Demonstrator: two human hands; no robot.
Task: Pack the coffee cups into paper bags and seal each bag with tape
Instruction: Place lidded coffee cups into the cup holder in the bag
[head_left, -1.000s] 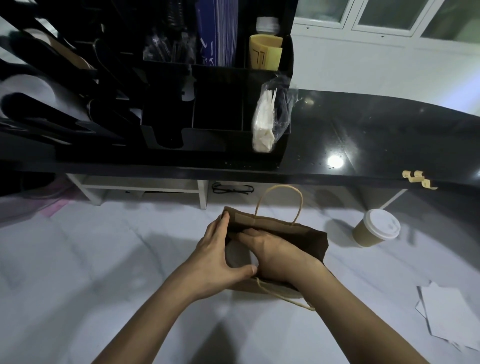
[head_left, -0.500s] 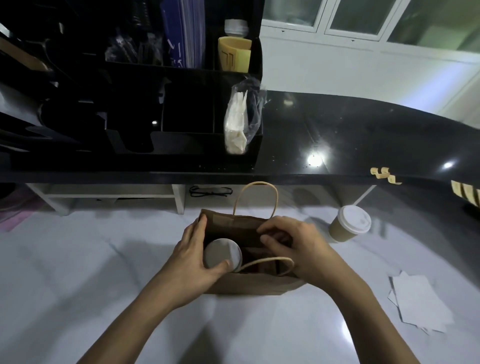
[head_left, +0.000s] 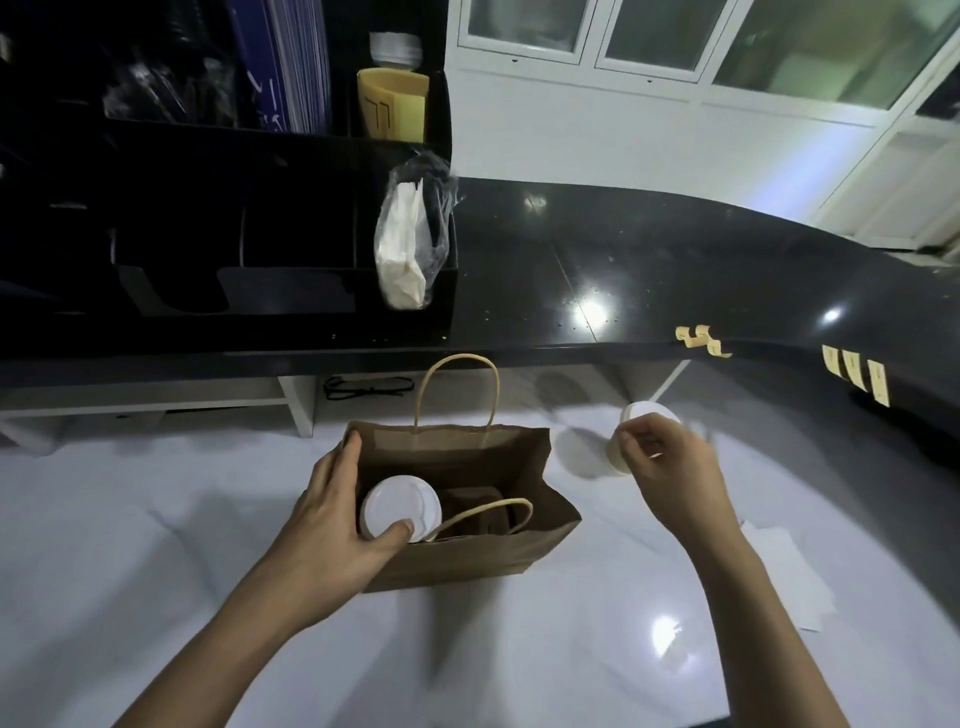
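The left hand lies along the left end of the brown paper bag. Its fingers are nearly straight against the bag's wall, and its thumb is bent onto the white lid of the first coffee cup, which stands inside the bag at its left end. The right hand is blurred, its fingers curled round the second coffee cup, which is on the white table just right of the bag. In all there are two lidded cups, one open upright bag with two handles, and four tape strips stuck on the black counter edge, one of them curled.
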